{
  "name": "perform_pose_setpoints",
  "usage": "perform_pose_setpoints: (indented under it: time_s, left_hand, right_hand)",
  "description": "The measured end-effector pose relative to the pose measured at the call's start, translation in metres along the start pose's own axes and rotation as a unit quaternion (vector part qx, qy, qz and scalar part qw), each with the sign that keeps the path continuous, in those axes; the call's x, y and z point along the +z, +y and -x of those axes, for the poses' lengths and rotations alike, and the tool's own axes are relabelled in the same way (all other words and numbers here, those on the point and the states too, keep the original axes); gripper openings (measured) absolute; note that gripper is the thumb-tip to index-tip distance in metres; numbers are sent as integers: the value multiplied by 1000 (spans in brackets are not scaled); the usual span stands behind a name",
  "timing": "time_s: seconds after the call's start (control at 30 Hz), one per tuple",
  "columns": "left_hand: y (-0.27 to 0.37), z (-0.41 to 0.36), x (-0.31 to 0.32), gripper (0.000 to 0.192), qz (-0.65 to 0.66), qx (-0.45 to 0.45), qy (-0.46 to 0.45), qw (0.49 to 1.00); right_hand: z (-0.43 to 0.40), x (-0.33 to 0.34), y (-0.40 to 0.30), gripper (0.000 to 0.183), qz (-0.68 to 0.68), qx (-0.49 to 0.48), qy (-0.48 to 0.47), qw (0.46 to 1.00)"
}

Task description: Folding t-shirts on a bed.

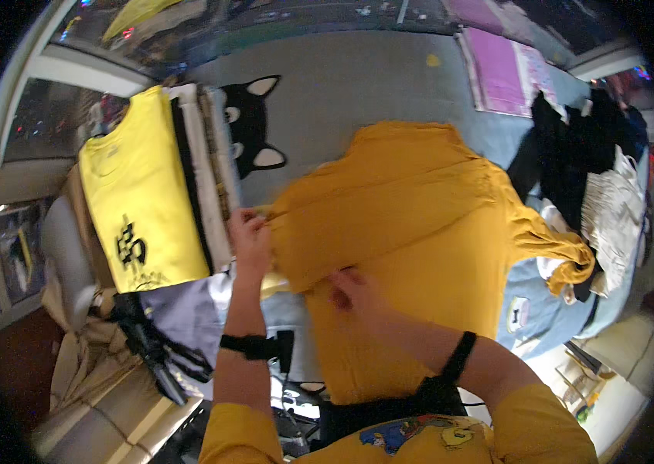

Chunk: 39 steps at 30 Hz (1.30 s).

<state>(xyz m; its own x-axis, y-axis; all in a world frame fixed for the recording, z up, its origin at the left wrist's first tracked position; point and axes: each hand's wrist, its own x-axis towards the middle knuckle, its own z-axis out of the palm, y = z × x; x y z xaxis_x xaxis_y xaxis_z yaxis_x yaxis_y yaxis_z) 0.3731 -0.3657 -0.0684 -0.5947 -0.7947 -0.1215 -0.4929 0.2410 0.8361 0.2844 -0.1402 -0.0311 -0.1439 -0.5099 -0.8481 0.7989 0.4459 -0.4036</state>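
An orange long-sleeved garment (414,243) lies spread before me, its collar end away from me. One sleeve reaches out to the right and is crumpled at its end; a layer of cloth lies slantwise across the upper part. My left hand (250,232) is at the garment's left edge with its fingers bent, seemingly pinching the cloth. My right hand (353,290) touches the edge of the slanting layer near the middle; it is blurred, and whether it grips the cloth is unclear. Both wrists wear black straps.
A yellow T-shirt (147,203) lies folded on a stack of clothes at the left. Black garments (565,151) and a crumpled white garment (614,214) lie at the right. Folded purple cloth (498,72) is at the back right, on a grey-blue cover (350,75) with black cat figures.
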Motion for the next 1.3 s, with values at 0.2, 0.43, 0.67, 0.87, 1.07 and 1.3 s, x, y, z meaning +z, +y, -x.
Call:
perform_pose_setpoints:
  time_s: [0.2, 0.43, 0.67, 0.87, 1.07, 1.3]
  left_hand:
    - [48, 3, 13, 10, -301, 64, 17, 951]
    - [42, -2, 7, 11, -294, 95, 65, 949]
    - [61, 4, 12, 27, -232, 117, 119, 958]
    - [72, 54, 59, 45, -305, 249, -40, 918]
    - [89, 82, 72, 67, -390, 95, -130, 907]
    - [36, 63, 49, 48, -69, -124, 193, 971]
  right_hand:
    - [-5, -10, -5, 28, -30, -12, -84, 996]
    - [-20, 21, 9, 29, -27, 65, -225, 972]
    - [-28, 15, 24, 28, -15, 52, -179, 982]
    - [-17, -5, 42, 27, 143, -136, -9, 980]
    - [9, -62, -74, 34, 640, -446, 145, 609]
    - [-15, -103, -80, 58, 741, -391, 168, 520]
